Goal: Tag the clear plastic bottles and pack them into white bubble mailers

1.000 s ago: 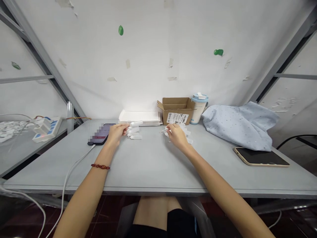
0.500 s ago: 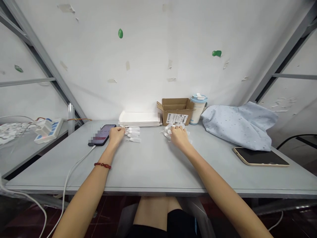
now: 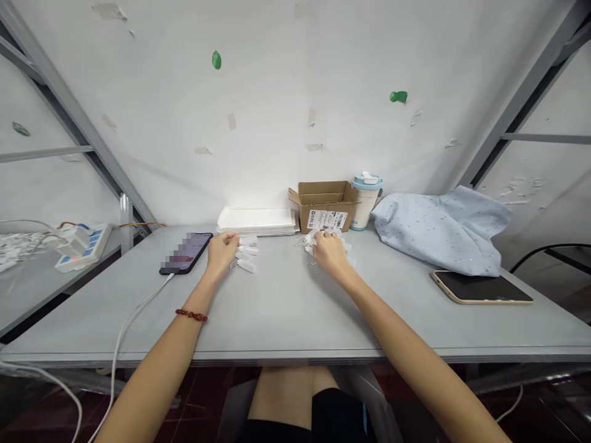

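Observation:
My left hand (image 3: 222, 251) is closed in a pinch at the near end of a small white tag (image 3: 249, 240), beside the phone. Below its fingertips several more white tags lie in a loose column, the lowest tag (image 3: 245, 266) with a thin string loop. My right hand (image 3: 330, 252) rests on a heap of similar white tags (image 3: 308, 240) in front of the cardboard box, fingers curled down into it. The palm and fingers cover much of that heap, so what exactly they grip is partly hidden.
A dark phone (image 3: 188, 253) with a white cable (image 3: 138, 307) lies left. Behind the hands stand a stack of white trays (image 3: 256, 220), an open cardboard box (image 3: 325, 215) and a lidded cup (image 3: 365, 206). At right, light blue cloth (image 3: 434, 227) partly covers another phone (image 3: 482, 289).
The lowest tag on the left has turned askew and dropped a little nearer me. My left fingers have opened out slightly from a tight fist. The right hand stays over its heap.

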Tool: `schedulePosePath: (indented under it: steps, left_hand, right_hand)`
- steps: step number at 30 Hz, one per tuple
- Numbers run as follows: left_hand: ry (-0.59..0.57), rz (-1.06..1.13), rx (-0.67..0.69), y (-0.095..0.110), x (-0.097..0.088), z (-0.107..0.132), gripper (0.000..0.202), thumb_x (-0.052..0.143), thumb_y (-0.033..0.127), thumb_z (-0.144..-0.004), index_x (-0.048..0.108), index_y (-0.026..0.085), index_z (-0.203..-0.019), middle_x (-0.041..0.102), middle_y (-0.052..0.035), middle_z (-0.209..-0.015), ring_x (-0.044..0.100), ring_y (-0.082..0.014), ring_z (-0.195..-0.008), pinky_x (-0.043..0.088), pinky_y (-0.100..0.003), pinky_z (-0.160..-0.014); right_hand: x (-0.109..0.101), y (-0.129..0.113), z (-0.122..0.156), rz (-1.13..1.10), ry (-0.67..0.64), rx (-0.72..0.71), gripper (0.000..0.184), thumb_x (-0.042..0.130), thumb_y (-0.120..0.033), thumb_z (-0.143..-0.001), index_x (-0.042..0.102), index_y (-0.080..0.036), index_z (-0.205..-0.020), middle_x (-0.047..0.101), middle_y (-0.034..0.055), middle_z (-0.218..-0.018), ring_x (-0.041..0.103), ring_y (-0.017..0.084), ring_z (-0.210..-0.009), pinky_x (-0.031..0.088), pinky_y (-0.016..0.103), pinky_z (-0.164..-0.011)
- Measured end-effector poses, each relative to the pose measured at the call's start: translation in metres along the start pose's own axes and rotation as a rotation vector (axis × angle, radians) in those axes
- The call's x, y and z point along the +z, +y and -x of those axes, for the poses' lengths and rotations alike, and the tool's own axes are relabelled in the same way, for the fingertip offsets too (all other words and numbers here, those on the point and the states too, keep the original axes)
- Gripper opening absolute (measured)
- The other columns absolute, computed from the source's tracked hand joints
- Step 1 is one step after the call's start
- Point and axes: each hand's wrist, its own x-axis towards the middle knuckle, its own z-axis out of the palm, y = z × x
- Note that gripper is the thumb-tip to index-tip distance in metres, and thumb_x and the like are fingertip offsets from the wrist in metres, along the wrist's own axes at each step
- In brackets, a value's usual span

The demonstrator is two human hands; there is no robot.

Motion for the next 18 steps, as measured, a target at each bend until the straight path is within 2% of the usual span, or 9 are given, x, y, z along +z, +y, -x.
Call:
schedulePosePath:
  steps: [3,8,13,18]
  left_hand:
    - [-0.065,0.079,0.009,0.011,0.004,0.009,0.033,0.058,0.041,-0.066,0.067,0.012,-0.080,0.061,-0.0020,-0.060,0.049,-0.0127,-0.049,0.038,-0.025,-0.050]
    - [-0.288,0.248,-0.040,0.032,0.012,0.025,0.039,0.065,0.046,-0.063,0.066,0.012,-0.081,0.056,0.0005,-0.058,0.042,-0.0086,-0.045,0.032,-0.022,-0.045]
    - [-0.439,0.270,-0.058,0.045,0.016,0.038,0.039,0.065,0.048,-0.064,0.066,0.012,-0.078,0.056,-0.0006,-0.063,0.042,-0.0075,-0.047,0.032,-0.021,-0.044]
    - [-0.518,0.221,-0.052,0.042,0.017,0.040,0.039,0.064,0.050,-0.067,0.067,0.013,-0.076,0.057,-0.0022,-0.064,0.043,-0.0082,-0.049,0.033,-0.021,-0.043]
  right_hand:
    - [0.001,-0.001,-0.002,-0.294,0.021,0.029,0.024,0.046,-0.017,-0.087,0.057,-0.011,-0.107,0.064,0.0135,-0.103,0.057,0.021,-0.092,0.039,0.028,-0.075]
    - [0.006,-0.005,-0.002,-0.693,-0.026,0.055,0.015,0.049,-0.020,-0.084,0.059,-0.016,-0.094,0.066,0.0052,-0.088,0.059,0.013,-0.071,0.042,0.024,-0.062]
    - [0.013,-0.012,0.001,-0.810,-0.066,0.028,0.014,0.053,-0.018,-0.080,0.058,-0.016,-0.093,0.065,0.0041,-0.089,0.061,0.011,-0.064,0.042,0.023,-0.058]
    - [0.019,-0.017,0.004,-0.886,-0.054,-0.038,0.014,0.054,-0.013,-0.077,0.058,-0.017,-0.090,0.066,0.0033,-0.088,0.063,0.012,-0.066,0.045,0.025,-0.062]
